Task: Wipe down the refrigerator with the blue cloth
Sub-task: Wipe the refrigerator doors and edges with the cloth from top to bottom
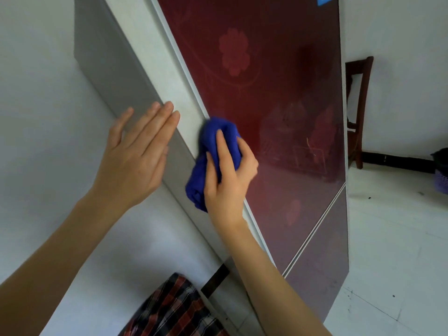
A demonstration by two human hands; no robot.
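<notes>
The refrigerator has a glossy dark red door with pale flower patterns, a white edge strip and a grey side panel. A bunched blue cloth is pressed against the door's left edge, half on the white strip. My right hand grips the cloth, fingers curled over it. My left hand lies flat with fingers together against the grey side panel, holding nothing. A lower door section shows below a seam.
A white wall runs to the left of the fridge. A dark wooden chair stands behind the fridge on the right. The pale floor spreads to the right, with a dark object at the far edge. Plaid fabric is at the bottom.
</notes>
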